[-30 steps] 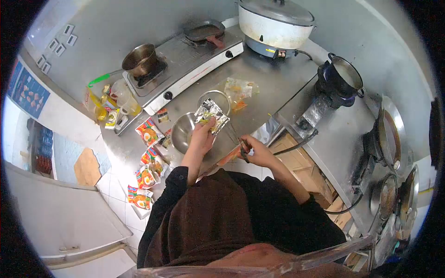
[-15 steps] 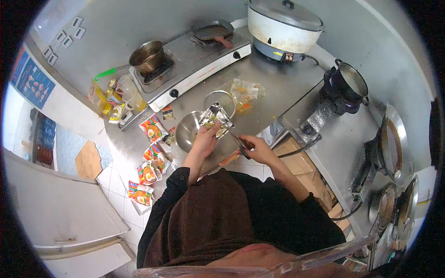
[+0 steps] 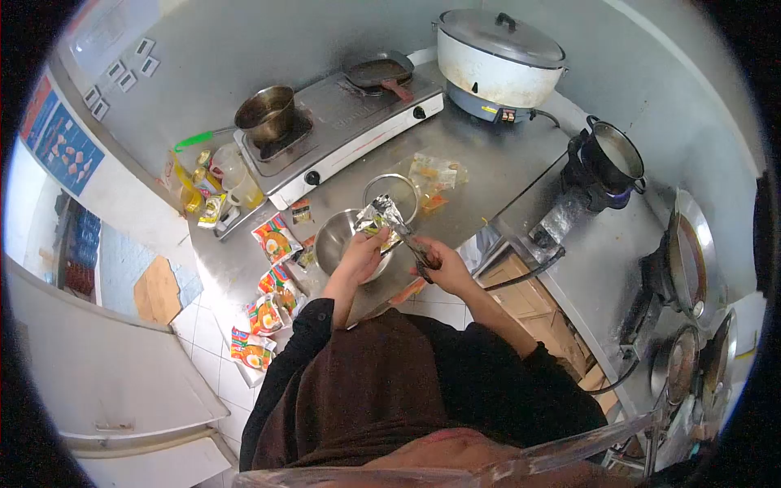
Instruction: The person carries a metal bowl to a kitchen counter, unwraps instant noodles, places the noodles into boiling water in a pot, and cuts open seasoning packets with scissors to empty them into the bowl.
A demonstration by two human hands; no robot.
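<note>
My left hand (image 3: 364, 259) grips a silver foil packet (image 3: 379, 213) by its lower edge, fingers closed. In my right hand (image 3: 447, 268) is a pair of scissors (image 3: 420, 250), its blades pointing up-left and meeting the packet's right side. Whether the blades have cut into the foil is too small to tell. Under the packet and my left hand sits a steel bowl (image 3: 329, 242), partly covered by them. Just behind the packet lies a round metal rim (image 3: 416, 192). Several noodle packets (image 3: 277, 239) lie to the left of the bowl.
A two-burner stove (image 3: 350, 134) at the back carries a saucepan (image 3: 267, 118) and a dark square pan (image 3: 379, 71). A large rice cooker (image 3: 500, 65) stands beside it. Torn clear wrappers (image 3: 435, 172) lie on the steel counter. To the right are a pot on a burner (image 3: 614, 154) and a wok (image 3: 691, 244).
The scissors and the packet have come closer together, with the blades now against the packet's right side. The whole view has shifted slightly. Both hands keep their holds.
</note>
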